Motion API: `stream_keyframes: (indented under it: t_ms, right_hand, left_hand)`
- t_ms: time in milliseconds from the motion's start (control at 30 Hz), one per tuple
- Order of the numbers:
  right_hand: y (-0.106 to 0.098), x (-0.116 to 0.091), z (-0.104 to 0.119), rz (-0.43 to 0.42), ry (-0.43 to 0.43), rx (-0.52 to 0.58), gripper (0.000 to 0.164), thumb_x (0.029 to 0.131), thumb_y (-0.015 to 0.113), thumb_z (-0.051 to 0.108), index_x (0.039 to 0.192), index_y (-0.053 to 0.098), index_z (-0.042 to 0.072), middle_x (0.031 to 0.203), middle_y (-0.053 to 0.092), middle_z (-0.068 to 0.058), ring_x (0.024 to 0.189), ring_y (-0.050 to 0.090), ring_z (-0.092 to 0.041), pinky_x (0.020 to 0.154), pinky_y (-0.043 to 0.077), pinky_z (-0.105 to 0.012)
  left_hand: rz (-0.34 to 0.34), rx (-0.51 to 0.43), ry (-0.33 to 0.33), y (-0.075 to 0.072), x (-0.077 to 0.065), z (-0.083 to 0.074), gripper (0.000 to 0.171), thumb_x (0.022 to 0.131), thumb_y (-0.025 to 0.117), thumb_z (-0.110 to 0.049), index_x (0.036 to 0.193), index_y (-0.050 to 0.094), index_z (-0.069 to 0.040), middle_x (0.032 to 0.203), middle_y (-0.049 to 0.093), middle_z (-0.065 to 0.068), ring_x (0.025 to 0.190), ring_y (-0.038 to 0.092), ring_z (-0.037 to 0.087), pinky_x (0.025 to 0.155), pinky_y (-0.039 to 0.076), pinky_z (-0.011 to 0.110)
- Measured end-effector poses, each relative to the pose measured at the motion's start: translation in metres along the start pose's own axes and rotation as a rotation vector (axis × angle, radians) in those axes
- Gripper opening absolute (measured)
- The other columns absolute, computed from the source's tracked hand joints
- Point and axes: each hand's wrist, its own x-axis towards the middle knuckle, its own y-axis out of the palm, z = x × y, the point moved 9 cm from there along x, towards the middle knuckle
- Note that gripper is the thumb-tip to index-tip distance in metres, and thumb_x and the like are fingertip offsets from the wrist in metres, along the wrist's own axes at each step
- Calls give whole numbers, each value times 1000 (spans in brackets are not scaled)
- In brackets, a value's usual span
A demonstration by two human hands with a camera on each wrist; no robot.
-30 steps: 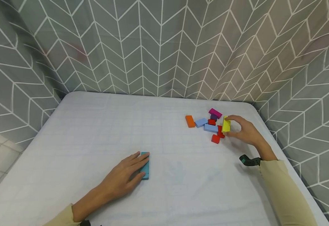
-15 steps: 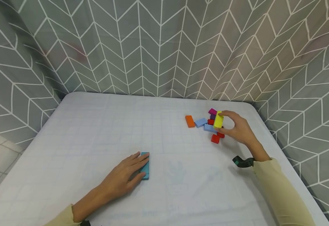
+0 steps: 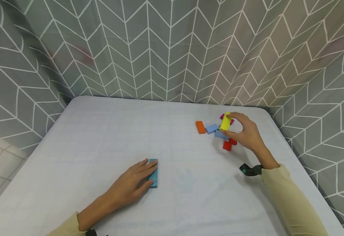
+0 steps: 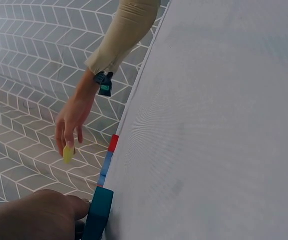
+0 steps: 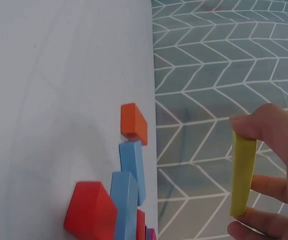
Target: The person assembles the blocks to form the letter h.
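Note:
In the head view my right hand [image 3: 246, 132] pinches a yellow block [image 3: 226, 122] by its two ends, thumb at one and fingertips at the other. The right wrist view shows this yellow block [image 5: 243, 175] held up away from the table. Below it lie two light blue blocks [image 3: 212, 128], several red blocks [image 3: 227, 146] and a magenta block [image 3: 232, 121], partly hidden by the yellow one. My left hand [image 3: 130, 183] rests on a teal block [image 3: 153, 175], its fingers spread over the far end and the thumb on the near end.
An orange block [image 3: 200, 127] lies left of the cluster. A white cloth covers the table [image 3: 115, 131]. Grey patterned curtains [image 3: 160, 49] stand behind the table and along both sides. A dark wrist strap device [image 3: 250, 169] juts from the right wrist.
My right hand has lifted the yellow block and carried it left over the cluster, tilting it on the way. The left hand and the teal block have stayed in place.

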Motion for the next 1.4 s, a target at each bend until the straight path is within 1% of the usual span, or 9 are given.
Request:
stream_keyframes:
  t_ms: [233, 400, 500, 667, 833, 967, 1133, 1300, 1400]
  right_hand:
    - [5, 0, 14, -16, -69, 19, 66, 85, 87, 18, 143, 58, 6, 153, 48, -20, 140, 42, -45, 104, 40, -73]
    - [15, -2, 24, -8, -114, 63, 64, 84, 87, 15, 141, 60, 5, 151, 50, -19, 131, 49, -44, 102, 45, -69]
    - [21, -3, 30, -4, -125, 80, 62, 85, 88, 16, 140, 61, 6, 150, 51, -18, 131, 50, -43, 101, 46, -68]
    - [32, -5, 43, 16, -149, 98, 63, 84, 88, 20, 138, 61, 5, 148, 54, -16, 135, 48, -40, 104, 44, -68]
    - [42, -1, 60, 38, -163, 108, 64, 82, 89, 22, 138, 62, 7, 150, 53, -14, 139, 45, -36, 104, 46, -65]
    - [50, 3, 73, 54, -191, 123, 65, 81, 91, 22, 138, 63, 9, 150, 53, -11, 140, 45, -33, 105, 47, -62]
    - [59, 5, 86, 66, -230, 132, 64, 80, 91, 23, 137, 64, 9, 149, 54, -10, 140, 45, -31, 106, 47, -59]
    - [73, 4, 96, 104, -226, 143, 64, 81, 90, 25, 138, 64, 10, 151, 53, -9, 140, 44, -30, 103, 50, -58]
    - [81, 3, 103, 117, -229, 160, 64, 81, 90, 26, 138, 64, 11, 151, 53, -7, 140, 45, -29, 102, 51, -57]
  left_hand:
    - [-21, 17, 27, 1, 2, -2, 52, 104, 67, -27, 151, 56, -7, 159, 47, 2, 148, 38, 32, 118, 33, 53]
    - [-6, 20, 10, 1, 1, -1, 53, 104, 66, -29, 151, 55, -7, 159, 46, 2, 149, 37, 33, 119, 31, 53]
    - [-5, 20, 11, 1, 1, -1, 53, 104, 67, -29, 151, 56, -6, 159, 46, 2, 149, 37, 33, 119, 31, 53]
    - [-3, 8, 20, 0, 1, -2, 54, 102, 70, -28, 149, 57, -5, 158, 48, 4, 147, 39, 34, 119, 31, 52]
    - [-16, 5, 24, -2, 2, -2, 54, 100, 73, -28, 147, 59, -5, 157, 49, 4, 147, 40, 34, 119, 33, 52]
    - [-7, 10, 18, -2, 2, -1, 54, 101, 71, -30, 148, 59, -6, 157, 49, 2, 147, 40, 33, 118, 33, 53]
    - [-9, 15, 32, -3, 3, -2, 54, 102, 71, -31, 149, 58, -8, 157, 49, 2, 147, 40, 34, 117, 34, 55]
    - [-10, 16, 45, -3, 1, -4, 54, 101, 71, -32, 148, 59, -9, 156, 50, 3, 146, 42, 34, 116, 35, 56]
    - [-4, 21, 40, -2, 0, -3, 55, 100, 72, -33, 148, 60, -9, 156, 51, 1, 145, 42, 34, 116, 36, 55]
